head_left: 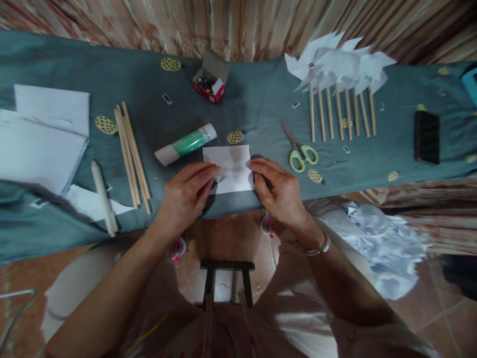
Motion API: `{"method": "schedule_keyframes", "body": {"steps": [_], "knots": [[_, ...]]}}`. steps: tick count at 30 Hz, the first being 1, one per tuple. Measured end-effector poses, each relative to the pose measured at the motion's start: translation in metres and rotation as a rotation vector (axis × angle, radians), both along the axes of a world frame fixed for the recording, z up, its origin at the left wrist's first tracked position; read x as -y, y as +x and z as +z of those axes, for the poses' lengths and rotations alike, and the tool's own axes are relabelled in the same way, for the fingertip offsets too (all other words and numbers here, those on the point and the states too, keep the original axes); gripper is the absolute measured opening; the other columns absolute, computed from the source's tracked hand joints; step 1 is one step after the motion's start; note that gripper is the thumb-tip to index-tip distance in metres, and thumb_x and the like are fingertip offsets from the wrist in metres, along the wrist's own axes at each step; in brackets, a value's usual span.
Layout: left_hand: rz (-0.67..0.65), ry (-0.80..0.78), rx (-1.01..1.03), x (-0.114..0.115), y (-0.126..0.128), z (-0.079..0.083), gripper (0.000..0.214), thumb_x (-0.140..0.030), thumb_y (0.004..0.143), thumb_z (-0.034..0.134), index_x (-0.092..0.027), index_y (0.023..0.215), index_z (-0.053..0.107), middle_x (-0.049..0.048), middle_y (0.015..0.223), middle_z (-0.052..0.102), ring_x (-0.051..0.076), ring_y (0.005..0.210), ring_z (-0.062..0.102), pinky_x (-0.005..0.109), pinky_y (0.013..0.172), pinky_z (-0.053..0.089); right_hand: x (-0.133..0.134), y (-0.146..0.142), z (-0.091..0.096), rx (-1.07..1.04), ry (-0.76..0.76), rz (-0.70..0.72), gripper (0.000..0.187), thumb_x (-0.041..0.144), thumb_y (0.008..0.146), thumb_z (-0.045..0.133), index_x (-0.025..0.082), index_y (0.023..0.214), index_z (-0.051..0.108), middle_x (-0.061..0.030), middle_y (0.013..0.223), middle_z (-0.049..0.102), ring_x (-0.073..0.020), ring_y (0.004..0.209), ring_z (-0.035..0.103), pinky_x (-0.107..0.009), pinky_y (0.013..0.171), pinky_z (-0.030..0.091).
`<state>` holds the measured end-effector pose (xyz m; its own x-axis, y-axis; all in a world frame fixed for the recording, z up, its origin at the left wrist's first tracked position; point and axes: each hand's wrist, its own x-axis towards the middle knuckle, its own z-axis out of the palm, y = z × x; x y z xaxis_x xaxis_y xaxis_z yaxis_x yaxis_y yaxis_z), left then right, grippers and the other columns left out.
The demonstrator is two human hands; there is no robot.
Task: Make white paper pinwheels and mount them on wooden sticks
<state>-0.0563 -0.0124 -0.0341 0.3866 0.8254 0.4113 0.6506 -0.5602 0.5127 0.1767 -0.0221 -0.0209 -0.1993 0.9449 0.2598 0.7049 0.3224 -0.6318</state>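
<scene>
A small square sheet of white paper (233, 169) lies at the table's front edge, between my two hands. My left hand (190, 191) pinches its left side, thumb and fingers pressed together. On the opposite side, my right hand (278, 189) has its fingertips closed at the paper's right edge. A green and white glue stick (188, 142) lies just beyond my left hand. Scissors with light green handles (300, 151) rest to the right of my right hand, blades pointing away.
Finished paper pinwheels (341, 64) on sticks lie at the back right, near a dark phone (427, 136). A red box of metal pins (210, 84) stands at the back. Loose wooden sticks (132, 156), a utility knife (103, 196) and white sheets (40, 144) are left; paper scraps (380, 243) fill a bag below.
</scene>
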Motion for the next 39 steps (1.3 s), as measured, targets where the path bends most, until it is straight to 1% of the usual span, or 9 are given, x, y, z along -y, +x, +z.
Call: {"method": "schedule_keyframes", "body": {"steps": [3,7,12,17,24,28,32,35,39], "knots": [[-0.01,-0.006,0.012,0.0,-0.001,0.002,0.029,-0.022,0.096,0.052,-0.027,0.122,0.061,0.0066,0.12,0.069,0.021,0.109,0.065,0.041,0.093,0.057,0.0,-0.001,0.0,0.017,0.011,0.015,0.03,0.014,0.091,0.049,0.021,0.109,0.072,-0.0088,0.121,0.073,-0.0215,0.117,0.067,-0.045,0.107,0.052],[-0.05,0.082,-0.017,0.004,0.005,0.008,0.035,-0.03,0.089,0.067,-0.025,0.124,0.06,0.0096,0.123,0.068,0.03,0.115,0.06,0.051,0.094,0.052,0.0,-0.002,-0.002,0.01,-0.004,0.029,0.031,0.013,0.092,0.048,0.02,0.111,0.071,-0.0092,0.123,0.072,-0.0214,0.118,0.066,-0.044,0.107,0.051],[-0.131,0.194,-0.149,0.007,0.015,0.007,0.02,-0.025,0.09,0.067,-0.02,0.109,0.064,0.0062,0.104,0.074,0.027,0.102,0.062,0.052,0.091,0.047,0.0,-0.004,-0.003,0.002,-0.002,0.047,0.032,0.01,0.089,0.048,0.018,0.11,0.071,-0.0108,0.122,0.072,-0.0215,0.118,0.067,-0.043,0.106,0.052],[-0.137,0.248,-0.221,0.006,0.02,0.005,0.011,-0.02,0.093,0.062,-0.019,0.104,0.066,0.0016,0.093,0.075,0.022,0.089,0.065,0.051,0.094,0.045,0.001,-0.006,-0.003,-0.004,-0.008,0.056,0.033,0.009,0.088,0.048,0.02,0.108,0.072,-0.0087,0.12,0.073,-0.0205,0.117,0.067,-0.044,0.106,0.052],[-0.128,0.22,-0.205,0.007,0.021,0.005,0.013,-0.017,0.095,0.055,-0.021,0.097,0.068,0.0013,0.086,0.074,0.018,0.078,0.067,0.05,0.099,0.048,-0.002,0.0,0.002,-0.107,-0.073,0.053,0.029,0.012,0.088,0.052,0.022,0.105,0.073,-0.0084,0.119,0.073,-0.0214,0.116,0.067,-0.046,0.106,0.051],[-0.121,0.133,-0.133,0.01,0.016,0.004,0.014,-0.017,0.094,0.056,-0.022,0.098,0.068,0.0021,0.092,0.074,0.018,0.082,0.07,0.055,0.107,0.045,-0.005,0.009,0.002,-0.202,-0.172,0.13,0.024,0.014,0.081,0.065,0.024,0.101,0.075,-0.0077,0.134,0.065,-0.0239,0.127,0.06,-0.048,0.111,0.046],[-0.166,0.125,-0.109,0.015,0.013,0.004,0.014,-0.015,0.093,0.057,-0.021,0.1,0.067,0.0021,0.095,0.075,0.018,0.084,0.07,0.057,0.111,0.042,-0.005,0.012,0.0,-0.238,-0.256,0.186,0.017,0.019,0.079,0.074,0.026,0.094,0.077,-0.0063,0.143,0.059,-0.0244,0.133,0.055,-0.047,0.113,0.043],[-0.187,0.133,-0.105,0.018,0.013,0.003,0.015,-0.014,0.093,0.056,-0.023,0.101,0.066,0.0021,0.095,0.074,0.019,0.086,0.07,0.057,0.111,0.043,-0.005,0.01,0.001,-0.225,-0.261,0.185,0.006,0.025,0.082,0.075,0.026,0.087,0.077,-0.0053,0.142,0.06,-0.0248,0.132,0.057,-0.048,0.112,0.044],[-0.206,0.153,-0.084,0.02,0.015,0.003,0.016,-0.013,0.091,0.059,-0.019,0.104,0.064,0.0044,0.097,0.075,0.021,0.088,0.07,0.059,0.108,0.043,-0.005,0.005,0.001,-0.167,-0.231,0.169,0.003,0.027,0.083,0.073,0.026,0.084,0.076,-0.0042,0.14,0.062,-0.0251,0.128,0.059,-0.049,0.109,0.046]]}}
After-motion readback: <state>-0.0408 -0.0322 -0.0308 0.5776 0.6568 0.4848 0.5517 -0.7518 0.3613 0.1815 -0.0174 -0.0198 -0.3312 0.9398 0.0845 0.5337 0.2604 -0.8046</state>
